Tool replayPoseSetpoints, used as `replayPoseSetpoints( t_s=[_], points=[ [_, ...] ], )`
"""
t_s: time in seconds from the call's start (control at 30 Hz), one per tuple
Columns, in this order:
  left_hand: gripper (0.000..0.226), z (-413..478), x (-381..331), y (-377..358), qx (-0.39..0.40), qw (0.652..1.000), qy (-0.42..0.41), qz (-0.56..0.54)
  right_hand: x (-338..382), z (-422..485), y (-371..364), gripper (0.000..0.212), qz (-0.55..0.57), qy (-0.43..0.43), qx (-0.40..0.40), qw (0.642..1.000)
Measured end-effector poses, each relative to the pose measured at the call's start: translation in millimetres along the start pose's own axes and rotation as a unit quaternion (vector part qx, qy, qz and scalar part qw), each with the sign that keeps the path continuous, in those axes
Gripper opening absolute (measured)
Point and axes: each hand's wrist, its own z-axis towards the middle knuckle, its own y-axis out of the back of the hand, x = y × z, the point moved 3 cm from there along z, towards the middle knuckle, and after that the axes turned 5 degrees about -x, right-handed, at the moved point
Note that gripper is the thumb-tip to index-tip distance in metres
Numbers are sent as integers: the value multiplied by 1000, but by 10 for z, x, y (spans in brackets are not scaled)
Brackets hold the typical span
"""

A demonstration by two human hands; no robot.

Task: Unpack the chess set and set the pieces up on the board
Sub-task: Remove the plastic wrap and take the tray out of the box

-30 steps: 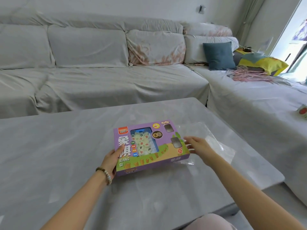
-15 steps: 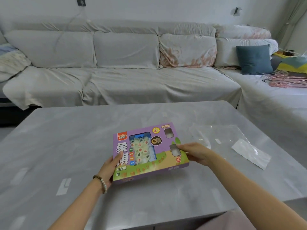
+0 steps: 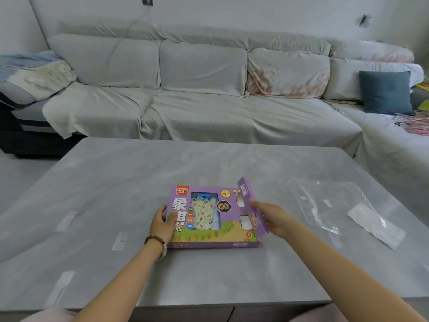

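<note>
The chess box (image 3: 210, 228) lies flat on the table (image 3: 116, 182); my left hand (image 3: 162, 225) grips its left side, my right hand (image 3: 272, 217) pinches the lifted end flap (image 3: 249, 196); plastic wrapper (image 3: 336, 205) off, pieces (image 3: 204, 212) still inside, board unseen.

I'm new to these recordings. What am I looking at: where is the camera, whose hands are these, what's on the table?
No machine here: a person works bare-handed, and the picture comes from a camera worn on their head, looking down. On the grey table lies a purple chess set box, pieces showing through its window. The left hand grips its left edge; the right hand holds the raised end flap. A clear plastic bag lies to the right.
</note>
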Motion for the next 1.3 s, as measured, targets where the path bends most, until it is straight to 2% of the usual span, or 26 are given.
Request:
replayPoseSetpoints(
  t_s=[0.1, 0.27, 0.37, 0.5, 0.6, 0.67, 0.77, 0.87, 0.93, 1.0, 1.07, 1.2, 1.3],
  points=[
    [42, 20, 1, 1, 4, 1000, 3, 1, 5, 54, 100, 36, 13, -38, 3, 999],
    [39, 27, -7, -20, -1, 1000, 4, -3, -124, 83, 148, 39, 63, -103, 68, 990],
    [40, 33, 2, -14, -4, 1000, 6, -7, -186, 135, 133, 46, 74, -100, 73, 990],
    [41, 41, 7, -3, -8, 1000, 10, -18, -211, 151, 112, 60, 97, -101, 130, 982],
    [42, 39, 17, 13, -10, 999, 24, -36, -213, 155, 65, 63, 99, -89, 158, 978],
    [42, 25, 16, 17, -14, 999, 29, -42, -222, 175, 12, 60, 69, -70, 155, 983],
    [42, 33, 11, 22, -23, 998, 42, -47, -247, 185, -5, 56, -72, 7, 105, 992],
    [44, 66, 7, 24, -16, 998, 52, -39, -240, 209, 8, 80, -202, 51, 76, 975],
    [43, 85, 2, 23, -11, 998, 52, -33, -301, 415, 49, 98, -243, 82, 63, 965],
    [43, 105, 3, 24, -14, 998, 52, -28, -400, 698, 50, 104, -261, 99, 53, 959],
    [44, 125, 11, 28, -23, 998, 56, -27, -177, 458, -66, 98, -287, 118, 33, 950],
    [45, 165, 6, 74, -37, 996, 67, -38, -49, 323, -17, 66, -373, 155, -12, 915],
    [44, 244, -17, 215, -56, 994, 75, -59, -114, 397, 231, 60, -358, 167, -33, 918]
  ],
)
